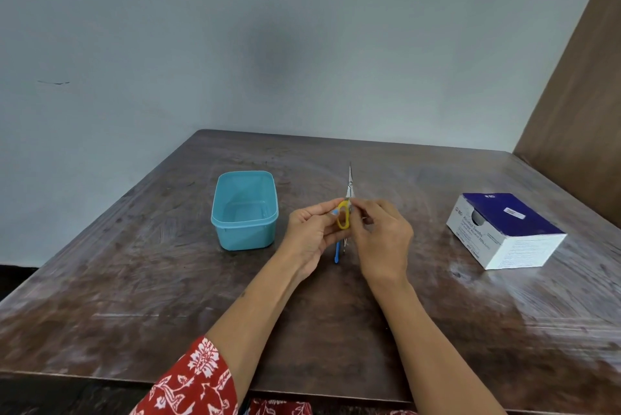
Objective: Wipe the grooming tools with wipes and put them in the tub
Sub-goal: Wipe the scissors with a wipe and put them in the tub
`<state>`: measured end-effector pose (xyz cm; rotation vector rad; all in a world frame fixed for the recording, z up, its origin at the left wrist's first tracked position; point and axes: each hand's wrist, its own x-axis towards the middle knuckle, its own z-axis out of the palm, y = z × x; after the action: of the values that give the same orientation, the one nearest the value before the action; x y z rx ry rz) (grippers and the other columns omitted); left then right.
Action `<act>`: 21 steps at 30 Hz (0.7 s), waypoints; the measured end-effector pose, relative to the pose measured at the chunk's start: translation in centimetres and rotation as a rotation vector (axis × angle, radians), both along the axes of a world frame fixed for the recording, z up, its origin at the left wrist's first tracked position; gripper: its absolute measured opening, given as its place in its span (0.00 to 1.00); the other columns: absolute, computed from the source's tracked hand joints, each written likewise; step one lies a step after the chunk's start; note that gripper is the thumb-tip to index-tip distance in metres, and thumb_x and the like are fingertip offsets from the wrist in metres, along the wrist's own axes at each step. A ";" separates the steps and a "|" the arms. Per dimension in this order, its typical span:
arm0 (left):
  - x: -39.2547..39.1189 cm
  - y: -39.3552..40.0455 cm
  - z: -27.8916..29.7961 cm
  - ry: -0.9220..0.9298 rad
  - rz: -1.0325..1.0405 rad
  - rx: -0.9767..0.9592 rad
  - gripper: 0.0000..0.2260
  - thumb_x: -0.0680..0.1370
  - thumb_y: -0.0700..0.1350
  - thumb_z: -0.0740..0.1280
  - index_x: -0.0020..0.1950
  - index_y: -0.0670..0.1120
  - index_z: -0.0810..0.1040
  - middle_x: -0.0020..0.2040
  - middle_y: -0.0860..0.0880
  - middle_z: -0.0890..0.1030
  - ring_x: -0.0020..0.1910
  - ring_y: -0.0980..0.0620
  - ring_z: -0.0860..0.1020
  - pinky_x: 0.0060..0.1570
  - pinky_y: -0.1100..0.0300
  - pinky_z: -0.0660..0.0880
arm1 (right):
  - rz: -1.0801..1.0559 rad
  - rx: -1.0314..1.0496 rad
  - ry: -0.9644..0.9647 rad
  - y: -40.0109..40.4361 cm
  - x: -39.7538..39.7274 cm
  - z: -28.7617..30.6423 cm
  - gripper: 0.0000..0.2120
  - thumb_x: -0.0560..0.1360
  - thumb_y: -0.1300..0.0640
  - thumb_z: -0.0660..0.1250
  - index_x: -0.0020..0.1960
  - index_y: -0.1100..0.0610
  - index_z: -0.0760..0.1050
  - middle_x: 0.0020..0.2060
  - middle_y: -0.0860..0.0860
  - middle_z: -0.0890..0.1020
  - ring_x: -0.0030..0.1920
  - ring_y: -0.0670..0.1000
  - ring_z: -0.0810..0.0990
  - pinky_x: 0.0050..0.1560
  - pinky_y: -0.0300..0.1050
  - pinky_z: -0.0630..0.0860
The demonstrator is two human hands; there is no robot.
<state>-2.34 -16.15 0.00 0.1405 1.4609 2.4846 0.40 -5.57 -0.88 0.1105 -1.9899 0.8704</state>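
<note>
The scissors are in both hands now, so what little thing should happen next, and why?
Probably a wipe should come out next. Both the left hand and the right hand hold the scissors, no wipe shows in either, and the box of swabs sits to the right. The tub looks empty.
</note>
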 end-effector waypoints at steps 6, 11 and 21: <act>0.1 0.0 0.1 -0.016 -0.009 -0.015 0.11 0.78 0.33 0.60 0.52 0.40 0.81 0.40 0.44 0.85 0.39 0.52 0.84 0.35 0.62 0.80 | 0.063 0.051 -0.029 -0.2 0.0 0.0 0.08 0.70 0.69 0.71 0.47 0.61 0.83 0.38 0.55 0.81 0.36 0.50 0.79 0.38 0.38 0.75; 0.0 -0.1 0.1 -0.039 0.005 0.016 0.11 0.79 0.38 0.58 0.53 0.38 0.79 0.43 0.42 0.83 0.40 0.50 0.83 0.38 0.60 0.81 | 0.069 0.063 -0.052 -0.3 -0.2 -0.2 0.08 0.70 0.67 0.71 0.48 0.60 0.83 0.38 0.53 0.81 0.36 0.47 0.77 0.39 0.35 0.74; -0.4 -0.3 0.1 -0.038 0.097 0.065 0.08 0.77 0.41 0.65 0.44 0.39 0.81 0.37 0.44 0.84 0.34 0.52 0.83 0.34 0.62 0.80 | 0.172 0.133 -0.084 -0.2 -0.1 -0.2 0.07 0.65 0.69 0.72 0.42 0.61 0.83 0.37 0.54 0.82 0.39 0.53 0.80 0.42 0.46 0.78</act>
<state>-2.70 -16.42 0.12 0.0350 1.4041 2.5983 0.29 -5.81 -1.03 0.3307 -2.1399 0.8627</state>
